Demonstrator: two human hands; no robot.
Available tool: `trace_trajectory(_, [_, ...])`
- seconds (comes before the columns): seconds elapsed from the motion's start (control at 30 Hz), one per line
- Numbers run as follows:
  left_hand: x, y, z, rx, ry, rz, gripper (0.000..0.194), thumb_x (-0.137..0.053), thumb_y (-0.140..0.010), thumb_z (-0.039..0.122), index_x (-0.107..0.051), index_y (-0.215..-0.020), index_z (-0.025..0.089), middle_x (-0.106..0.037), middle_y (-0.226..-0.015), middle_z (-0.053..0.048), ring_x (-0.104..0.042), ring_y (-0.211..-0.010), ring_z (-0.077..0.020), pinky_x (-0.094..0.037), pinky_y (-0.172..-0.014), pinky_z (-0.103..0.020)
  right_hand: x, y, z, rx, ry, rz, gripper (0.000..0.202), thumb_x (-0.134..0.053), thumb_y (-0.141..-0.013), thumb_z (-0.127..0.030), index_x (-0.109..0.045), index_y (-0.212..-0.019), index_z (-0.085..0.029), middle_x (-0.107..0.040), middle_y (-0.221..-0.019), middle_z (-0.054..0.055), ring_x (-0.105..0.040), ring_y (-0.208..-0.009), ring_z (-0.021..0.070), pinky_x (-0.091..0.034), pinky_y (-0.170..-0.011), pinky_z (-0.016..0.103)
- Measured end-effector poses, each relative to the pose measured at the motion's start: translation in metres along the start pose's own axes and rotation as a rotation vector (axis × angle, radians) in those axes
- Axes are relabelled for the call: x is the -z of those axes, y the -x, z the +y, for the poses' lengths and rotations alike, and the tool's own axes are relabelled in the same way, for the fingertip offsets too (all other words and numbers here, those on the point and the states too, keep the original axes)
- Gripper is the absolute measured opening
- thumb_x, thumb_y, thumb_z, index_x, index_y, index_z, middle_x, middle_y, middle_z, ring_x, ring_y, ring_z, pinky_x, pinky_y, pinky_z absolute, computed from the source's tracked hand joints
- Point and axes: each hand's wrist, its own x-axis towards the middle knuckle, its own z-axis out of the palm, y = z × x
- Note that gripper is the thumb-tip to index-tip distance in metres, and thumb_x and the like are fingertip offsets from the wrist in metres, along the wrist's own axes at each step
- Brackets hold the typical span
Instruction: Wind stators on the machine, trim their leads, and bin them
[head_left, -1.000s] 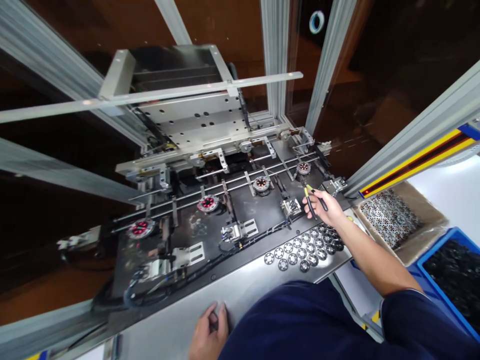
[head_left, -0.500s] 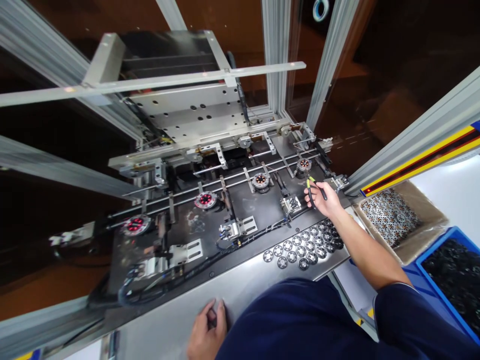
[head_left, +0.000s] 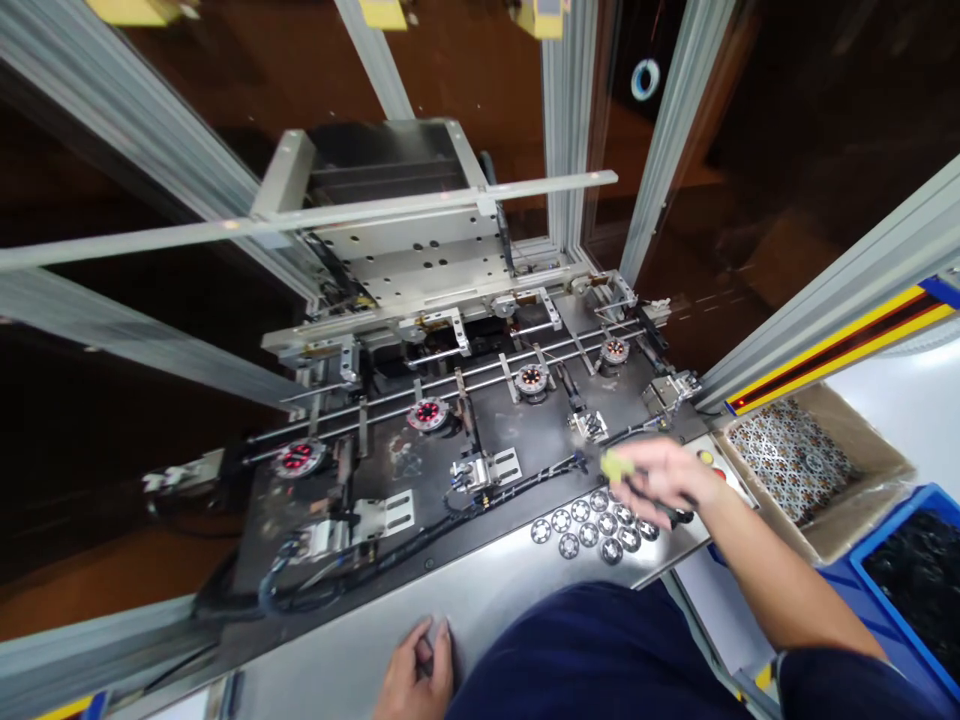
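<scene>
My right hand (head_left: 660, 478) is closed around pliers (head_left: 619, 466) with black and yellow-green handles; motion blurs them and their jaws are unclear. It hovers over the right end of several round slotted metal parts (head_left: 589, 535) laid in rows on the steel ledge (head_left: 330, 655), hiding some of them. Lower down, my left hand (head_left: 417, 672) rests on that ledge. Its fingers are loosely curled, the thumb stands apart, and nothing shows between them. Beyond, round fixtures with red-lit parts (head_left: 428, 413) stand along the dark machine bed (head_left: 405, 450).
A clear bar (head_left: 360, 212) crosses above the machine. At right stand a cardboard box (head_left: 870, 440) of metal parts and a blue bin (head_left: 892, 610) of black parts. A yellow-edged light strip (head_left: 832, 350) slants over them. Buttons (head_left: 705, 457) sit near my right wrist.
My right hand has drawn back with the pliers, from beside the rightmost fixture to above the rows of round parts. My left hand stays in place. The camera view has shifted slightly.
</scene>
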Motion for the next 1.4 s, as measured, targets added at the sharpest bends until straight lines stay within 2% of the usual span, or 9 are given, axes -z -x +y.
trace_trajectory(0.13, [0.001,-0.006,0.019,0.050,0.086,0.118,0.038,-0.056,-0.080,0.054,-0.069,-0.097,0.023,-0.065,-0.073,-0.004,-0.069,-0.073,-0.0264,-0.054,-0.074,-0.037,-0.042,0.008,0.036,-0.410,0.180,-0.522,0.066,-0.083,-0.069,-0.032,-0.065,-0.129,-0.011,-0.071,-0.093,0.007,-0.061,-0.057,0.0090,-0.051,-0.047,0.019])
trace_trajectory(0.3, [0.006,-0.002,0.034,0.103,0.205,0.059,0.045,-0.052,-0.084,0.059,-0.071,-0.096,0.020,-0.072,-0.081,-0.008,-0.070,-0.079,-0.0260,-0.054,-0.080,-0.036,-0.098,-0.051,0.106,-0.410,0.989,-0.336,0.047,-0.055,-0.090,-0.030,-0.058,-0.135,-0.016,-0.070,-0.089,0.002,-0.068,-0.068,0.0139,-0.054,-0.060,0.023])
trace_trajectory(0.43, [-0.001,0.010,0.044,0.125,0.330,-0.117,0.058,-0.034,-0.098,0.058,-0.072,-0.082,0.018,-0.072,-0.071,-0.005,-0.068,-0.067,-0.0211,-0.055,-0.068,-0.032,-0.139,-0.079,0.152,-0.304,1.385,-0.329,0.039,-0.059,-0.089,-0.027,-0.063,-0.123,-0.009,-0.070,-0.107,0.015,-0.069,-0.099,0.0285,-0.056,-0.087,0.041])
trace_trajectory(0.57, [-0.013,0.017,0.058,0.113,0.409,-0.222,0.043,-0.047,-0.102,0.049,-0.071,-0.090,0.016,-0.073,-0.082,-0.004,-0.069,-0.076,-0.0177,-0.057,-0.077,-0.034,-0.154,-0.077,0.179,-0.236,1.698,-0.373,0.049,-0.064,-0.094,-0.030,-0.054,-0.137,-0.010,-0.061,-0.132,0.020,-0.066,-0.111,0.0296,-0.055,-0.096,0.050])
trace_trajectory(0.8, [-0.013,0.007,0.061,0.129,0.377,-0.290,0.029,-0.063,-0.097,0.038,-0.066,-0.115,0.015,-0.070,-0.109,-0.007,-0.069,-0.090,-0.0185,-0.060,-0.079,-0.037,-0.161,-0.076,0.191,-0.226,2.003,-0.468,0.036,-0.065,-0.098,-0.039,-0.062,-0.125,-0.015,-0.065,-0.125,0.011,-0.066,-0.109,0.0240,-0.059,-0.091,0.045])
trace_trajectory(0.93, [-0.008,0.004,0.062,0.091,0.331,-0.294,0.027,-0.063,-0.097,0.038,-0.067,-0.109,0.015,-0.071,-0.103,-0.006,-0.069,-0.087,-0.0174,-0.060,-0.079,-0.037,-0.159,-0.076,0.178,-0.208,2.039,-0.521,0.034,-0.065,-0.098,-0.039,-0.064,-0.121,-0.014,-0.067,-0.119,0.009,-0.068,-0.102,0.0213,-0.060,-0.087,0.041])
trace_trajectory(1.07, [0.019,0.003,0.056,0.011,0.269,-0.213,0.025,-0.063,-0.096,0.038,-0.070,-0.103,0.015,-0.073,-0.089,-0.004,-0.069,-0.076,-0.0162,-0.058,-0.078,-0.036,-0.149,-0.072,0.129,-0.089,2.030,-0.589,0.035,-0.067,-0.096,-0.038,-0.066,-0.118,-0.011,-0.070,-0.112,0.012,-0.070,-0.093,0.0220,-0.059,-0.083,0.039])
trace_trajectory(1.23, [0.110,-0.029,0.035,-0.071,0.138,0.024,0.037,-0.053,-0.091,0.045,-0.074,-0.107,0.018,-0.076,-0.087,-0.007,-0.069,-0.070,-0.0194,-0.057,-0.071,-0.032,-0.130,-0.094,0.024,0.142,2.060,-0.580,0.027,-0.055,-0.100,-0.031,-0.067,-0.113,-0.011,-0.069,-0.108,0.017,-0.069,-0.096,0.0263,-0.055,-0.084,0.037])
trace_trajectory(1.4, [0.195,-0.117,0.042,-0.217,-0.034,0.173,0.048,-0.054,-0.093,0.055,-0.070,-0.119,0.018,-0.074,-0.090,-0.006,-0.068,-0.081,-0.0217,-0.055,-0.084,-0.035,-0.114,-0.176,-0.037,0.267,2.165,-0.447,0.024,-0.055,-0.101,-0.028,-0.066,-0.110,-0.008,-0.067,-0.111,0.019,-0.067,-0.102,0.0277,-0.054,-0.091,0.043])
